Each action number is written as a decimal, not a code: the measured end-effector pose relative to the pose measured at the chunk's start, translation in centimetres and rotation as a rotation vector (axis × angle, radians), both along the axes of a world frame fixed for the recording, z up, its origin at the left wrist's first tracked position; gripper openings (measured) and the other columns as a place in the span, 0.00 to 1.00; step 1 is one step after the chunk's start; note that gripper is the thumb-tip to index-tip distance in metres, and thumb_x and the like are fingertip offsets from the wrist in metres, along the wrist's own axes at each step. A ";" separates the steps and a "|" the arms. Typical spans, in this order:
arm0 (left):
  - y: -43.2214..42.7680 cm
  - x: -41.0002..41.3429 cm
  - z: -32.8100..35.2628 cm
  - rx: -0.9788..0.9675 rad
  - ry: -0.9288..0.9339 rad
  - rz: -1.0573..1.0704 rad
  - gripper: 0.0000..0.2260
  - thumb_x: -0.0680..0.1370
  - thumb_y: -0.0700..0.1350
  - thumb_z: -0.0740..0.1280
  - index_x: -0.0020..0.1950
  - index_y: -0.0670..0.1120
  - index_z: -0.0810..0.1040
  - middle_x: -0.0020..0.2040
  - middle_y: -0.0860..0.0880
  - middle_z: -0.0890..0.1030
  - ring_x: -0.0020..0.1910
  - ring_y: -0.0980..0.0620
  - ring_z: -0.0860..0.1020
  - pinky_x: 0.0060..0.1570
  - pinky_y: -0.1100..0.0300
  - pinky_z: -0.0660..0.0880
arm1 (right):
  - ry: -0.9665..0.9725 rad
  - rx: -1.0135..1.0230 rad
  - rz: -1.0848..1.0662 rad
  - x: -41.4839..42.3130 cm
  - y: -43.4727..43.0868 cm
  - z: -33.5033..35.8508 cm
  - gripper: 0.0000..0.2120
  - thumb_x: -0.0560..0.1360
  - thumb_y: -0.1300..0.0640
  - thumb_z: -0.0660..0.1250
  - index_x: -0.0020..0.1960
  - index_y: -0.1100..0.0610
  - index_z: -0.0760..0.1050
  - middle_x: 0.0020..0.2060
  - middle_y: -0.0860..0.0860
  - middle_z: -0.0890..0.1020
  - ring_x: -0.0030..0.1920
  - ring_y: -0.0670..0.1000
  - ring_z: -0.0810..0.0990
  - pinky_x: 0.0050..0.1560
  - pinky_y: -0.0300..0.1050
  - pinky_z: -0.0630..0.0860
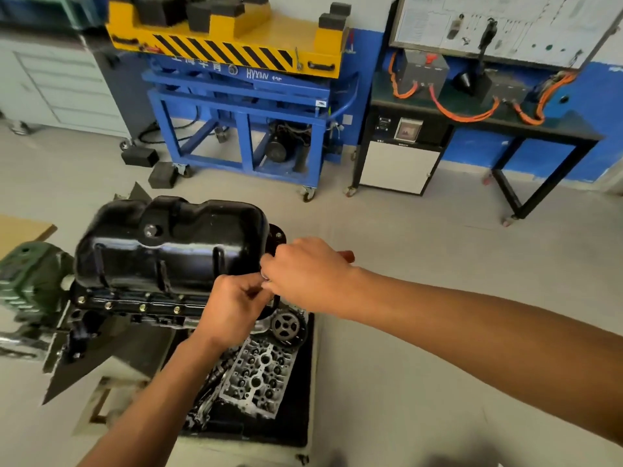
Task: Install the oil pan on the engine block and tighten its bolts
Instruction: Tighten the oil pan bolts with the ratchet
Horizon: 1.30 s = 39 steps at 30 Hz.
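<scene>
**wrench_noob:** Where's the pan sitting in this one? Everything's black on black for me.

**blockhead77:** The oil pan point(168, 244) is sitting upside-up on the engine block point(91, 320), covering its top face, with the flange lying along the near edge. A row of bolts point(142, 307) is showing along that flange, heads up. The block is hanging off a green housing point(27, 274) at the left.

**wrench_noob:** And the hands? Are they holding anything?

**blockhead77:** Both are meeting at the pan's right end. The left hand point(232, 308) is coming up from below with fingers curled and thumb and forefinger pressing together. The right hand point(303, 274) is reaching in from the right, knuckles up, fingers curled too. A small shiny piece point(265, 276) is peeking out right where the fingertips are touching, but it's blurry, so I can't tell which hand is actually gripping it or what it is. Something reddish is poking out past the right hand's far side, no idea what.

**wrench_noob:** What's lying underneath?

**blockhead77:** A cylinder head point(259, 372) is lying in a black tray point(298, 409) on the floor, a sprocket point(286, 326) sitting just above it. Further back, a blue cart point(236, 106) and a black bench point(539, 129) carrying orange cables point(462, 114) are standing by the wall.
</scene>
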<state>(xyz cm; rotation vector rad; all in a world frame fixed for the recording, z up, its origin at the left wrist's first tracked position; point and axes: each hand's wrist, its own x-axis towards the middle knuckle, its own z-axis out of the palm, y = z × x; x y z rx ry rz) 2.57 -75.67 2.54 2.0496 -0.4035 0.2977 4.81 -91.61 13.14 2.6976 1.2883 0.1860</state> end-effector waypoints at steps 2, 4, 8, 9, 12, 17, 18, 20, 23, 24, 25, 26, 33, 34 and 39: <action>0.1 -0.4 0.1 0.011 -0.006 0.000 0.15 0.78 0.44 0.72 0.33 0.55 0.75 0.26 0.50 0.72 0.25 0.60 0.62 0.26 0.66 0.60 | -0.004 -0.038 -0.020 -0.6 0.5 -0.2 0.04 0.78 0.55 0.68 0.48 0.55 0.79 0.34 0.50 0.75 0.39 0.57 0.81 0.30 0.45 0.61; 0.6 -0.6 0.1 0.014 -0.002 0.008 0.14 0.78 0.43 0.72 0.34 0.54 0.76 0.27 0.49 0.73 0.26 0.60 0.62 0.26 0.65 0.62 | 0.047 -0.075 0.007 -0.2 1.2 0.5 0.03 0.78 0.59 0.66 0.48 0.56 0.78 0.30 0.48 0.68 0.39 0.57 0.81 0.28 0.44 0.59; 0.9 -1.1 -0.1 -0.004 0.080 0.045 0.13 0.78 0.43 0.73 0.35 0.40 0.82 0.27 0.46 0.78 0.28 0.57 0.68 0.27 0.54 0.68 | -0.045 -0.250 0.406 2.3 1.3 2.0 0.07 0.80 0.53 0.61 0.55 0.50 0.76 0.44 0.47 0.80 0.53 0.53 0.78 0.60 0.55 0.71; 0.9 -1.4 0.0 -0.006 0.077 0.043 0.13 0.78 0.44 0.72 0.34 0.42 0.82 0.26 0.50 0.77 0.27 0.58 0.67 0.26 0.57 0.67 | -0.089 -0.288 0.481 2.9 1.2 2.2 0.08 0.81 0.52 0.60 0.57 0.48 0.76 0.48 0.46 0.81 0.55 0.52 0.78 0.67 0.56 0.66; 1.1 -1.7 0.4 0.004 0.057 0.014 0.19 0.78 0.42 0.72 0.28 0.56 0.76 0.24 0.58 0.69 0.24 0.59 0.61 0.27 0.67 0.59 | -0.088 -0.294 0.569 3.5 1.1 2.1 0.11 0.82 0.49 0.57 0.59 0.50 0.75 0.47 0.47 0.81 0.51 0.52 0.79 0.67 0.54 0.65; 0.7 -1.5 1.2 -0.007 0.048 -0.059 0.17 0.79 0.52 0.68 0.31 0.53 0.76 0.25 0.56 0.65 0.26 0.58 0.59 0.28 0.65 0.59 | -0.060 -0.217 0.483 3.1 -0.2 0.7 0.15 0.84 0.47 0.54 0.61 0.55 0.73 0.45 0.51 0.79 0.45 0.54 0.78 0.50 0.51 0.74; 0.7 -1.5 1.2 -0.009 0.048 -0.063 0.17 0.79 0.54 0.67 0.31 0.51 0.77 0.25 0.56 0.65 0.26 0.58 0.59 0.28 0.64 0.59 | -0.068 -0.201 0.476 3.0 -0.3 0.5 0.14 0.84 0.48 0.55 0.60 0.55 0.73 0.45 0.52 0.79 0.44 0.55 0.78 0.49 0.52 0.74; 0.7 -1.5 1.1 -0.020 0.041 -0.066 0.17 0.79 0.54 0.66 0.31 0.49 0.76 0.25 0.55 0.64 0.26 0.58 0.59 0.28 0.64 0.59 | -0.057 -0.184 0.462 2.8 -0.4 0.4 0.13 0.83 0.48 0.56 0.59 0.55 0.74 0.45 0.52 0.80 0.44 0.55 0.78 0.49 0.52 0.74; 0.9 -1.2 1.3 0.001 0.050 -0.090 0.16 0.79 0.53 0.67 0.31 0.54 0.75 0.25 0.53 0.66 0.26 0.57 0.59 0.28 0.64 0.59 | -0.016 -0.159 0.464 2.9 -0.4 0.6 0.14 0.83 0.46 0.58 0.60 0.54 0.75 0.46 0.50 0.80 0.47 0.53 0.78 0.52 0.50 0.73; 0.9 -1.0 1.4 0.014 0.053 -0.101 0.16 0.79 0.51 0.68 0.30 0.56 0.73 0.25 0.54 0.65 0.26 0.57 0.59 0.28 0.65 0.58 | -0.005 -0.150 0.459 3.0 -0.5 0.7 0.15 0.83 0.46 0.58 0.60 0.54 0.75 0.47 0.50 0.80 0.48 0.52 0.77 0.54 0.49 0.72; 0.8 -0.8 1.7 0.028 0.050 -0.104 0.18 0.79 0.50 0.68 0.29 0.55 0.71 0.24 0.54 0.64 0.26 0.57 0.59 0.28 0.66 0.58 | 0.004 -0.143 0.448 3.2 -0.7 1.0 0.16 0.83 0.45 0.57 0.61 0.54 0.75 0.47 0.50 0.80 0.49 0.52 0.77 0.55 0.49 0.71; 0.7 -0.5 2.1 0.047 0.039 -0.096 0.19 0.79 0.49 0.69 0.28 0.53 0.70 0.24 0.54 0.63 0.26 0.56 0.59 0.27 0.66 0.57 | 0.015 -0.129 0.432 3.4 -0.9 1.5 0.17 0.82 0.44 0.58 0.63 0.54 0.75 0.48 0.50 0.80 0.49 0.52 0.77 0.55 0.49 0.71; 0.8 3.6 6.6 0.402 -0.386 0.064 0.08 0.74 0.50 0.75 0.43 0.45 0.86 0.45 0.52 0.85 0.49 0.49 0.78 0.47 0.51 0.73 | 0.025 0.057 0.141 4.3 -2.0 4.5 0.17 0.81 0.43 0.60 0.61 0.54 0.75 0.43 0.49 0.78 0.45 0.51 0.76 0.44 0.50 0.74; 0.7 4.1 6.8 0.436 -0.418 0.081 0.07 0.73 0.50 0.77 0.43 0.47 0.86 0.46 0.53 0.85 0.51 0.47 0.78 0.49 0.50 0.71 | 0.026 0.073 0.098 4.3 -2.1 4.5 0.16 0.81 0.43 0.61 0.60 0.53 0.75 0.44 0.49 0.78 0.45 0.51 0.77 0.43 0.50 0.74; 0.6 5.5 6.0 0.538 -0.353 0.053 0.06 0.70 0.51 0.79 0.43 0.50 0.87 0.54 0.53 0.84 0.57 0.44 0.78 0.57 0.47 0.69 | 0.064 0.109 -0.063 4.0 -1.9 3.1 0.15 0.82 0.44 0.60 0.60 0.53 0.75 0.44 0.50 0.78 0.46 0.54 0.78 0.40 0.47 0.68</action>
